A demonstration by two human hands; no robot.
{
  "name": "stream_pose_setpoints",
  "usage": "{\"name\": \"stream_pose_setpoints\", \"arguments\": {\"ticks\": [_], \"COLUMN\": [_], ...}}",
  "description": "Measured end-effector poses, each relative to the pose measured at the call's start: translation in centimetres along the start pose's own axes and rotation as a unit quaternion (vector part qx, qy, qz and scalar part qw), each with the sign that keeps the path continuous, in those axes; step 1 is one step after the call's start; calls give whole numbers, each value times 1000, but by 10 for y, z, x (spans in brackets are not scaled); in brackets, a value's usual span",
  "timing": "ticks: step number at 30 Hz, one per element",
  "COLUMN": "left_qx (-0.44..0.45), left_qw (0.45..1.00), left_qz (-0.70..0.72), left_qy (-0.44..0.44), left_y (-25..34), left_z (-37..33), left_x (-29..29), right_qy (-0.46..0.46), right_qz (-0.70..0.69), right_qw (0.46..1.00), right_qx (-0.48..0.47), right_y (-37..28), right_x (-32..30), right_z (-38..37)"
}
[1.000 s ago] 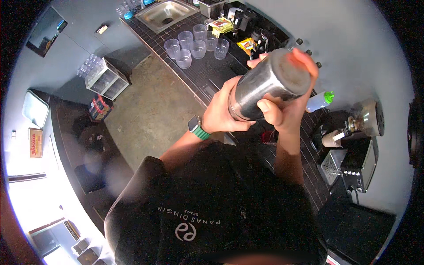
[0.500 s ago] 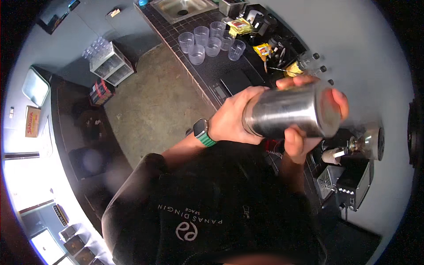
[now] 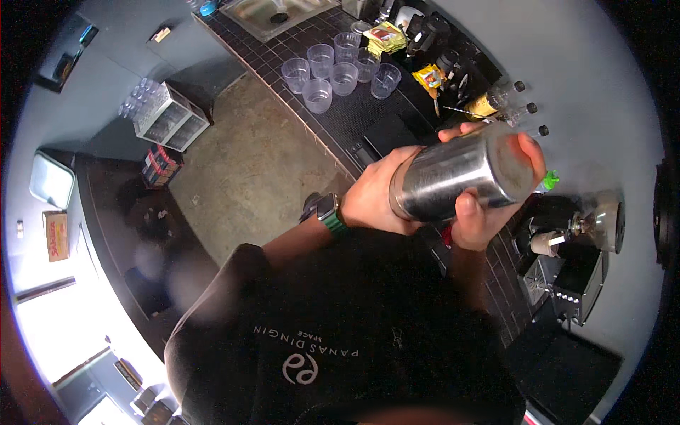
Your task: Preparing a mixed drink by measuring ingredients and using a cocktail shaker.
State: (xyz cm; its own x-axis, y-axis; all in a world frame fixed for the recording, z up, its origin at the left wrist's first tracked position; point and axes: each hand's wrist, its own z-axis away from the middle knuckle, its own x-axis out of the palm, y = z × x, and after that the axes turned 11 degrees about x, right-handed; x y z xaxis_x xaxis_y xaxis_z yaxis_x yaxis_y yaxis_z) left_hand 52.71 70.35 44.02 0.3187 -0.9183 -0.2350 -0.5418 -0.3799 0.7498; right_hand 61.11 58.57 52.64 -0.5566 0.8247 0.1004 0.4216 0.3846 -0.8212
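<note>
A metal cocktail shaker point(image 3: 453, 178) is held level before my chest, its flat base turned up and to the right. My left hand point(image 3: 375, 190) wraps round its left end and hides most of that part. Around the base end my right hand point(image 3: 476, 223) is closed, with fingers along the far side and over the base, and the thumb on the near side. On my left wrist is a dark smartwatch point(image 3: 329, 206) with a green band. Beyond the shaker, several clear plastic cups point(image 3: 343, 78) stand on the counter.
The dark tiled counter point(image 3: 297, 42) carries a sink point(image 3: 273, 15), yellow packets point(image 3: 386, 37), a flat black scale point(image 3: 389, 134) and bottles point(image 3: 499, 98). To the right are a coffee grinder point(image 3: 603, 221) and an espresso machine point(image 3: 581, 283). A white rack point(image 3: 170, 117) stands on the floor at left.
The shaker has shifted slightly left and tilted up a little at its base end, both hands moving with it. The surroundings have shifted a little in the view.
</note>
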Motion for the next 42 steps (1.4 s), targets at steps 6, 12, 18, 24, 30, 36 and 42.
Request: {"name": "stream_pose_setpoints", "arguments": {"ticks": [6, 12, 18, 24, 30, 36, 42], "left_qx": [-67, -12, -109, -115, -115, -92, -113], "left_qw": [997, 997, 989, 985, 982, 986, 969], "left_qz": [22, 46, 77, 131, 148, 131, 217], "left_qy": [-41, -67, -64, -18, -36, -50, 22], "left_y": [-47, -137, -231, -301, -303, -307, -302], "left_z": [-22, -43, -22, -4, -12, -18, -23], "left_x": [-59, -108, -107, -88, -97, -102, -94], "right_qy": [28, 7, 7, -31, -36, -89, -124], "right_qz": [-83, 10, 225, 350, 356, 326, 366], "right_qw": [996, 999, 957, 905, 898, 866, 882], "right_qx": [-11, -53, 184, 242, 256, 370, 270], "right_y": [54, 131, 177, 205, 219, 206, 222], "right_x": [43, 71, 72, 86, 81, 87, 90], "right_z": [-28, -50, -65, -80, -81, -103, -107]}}
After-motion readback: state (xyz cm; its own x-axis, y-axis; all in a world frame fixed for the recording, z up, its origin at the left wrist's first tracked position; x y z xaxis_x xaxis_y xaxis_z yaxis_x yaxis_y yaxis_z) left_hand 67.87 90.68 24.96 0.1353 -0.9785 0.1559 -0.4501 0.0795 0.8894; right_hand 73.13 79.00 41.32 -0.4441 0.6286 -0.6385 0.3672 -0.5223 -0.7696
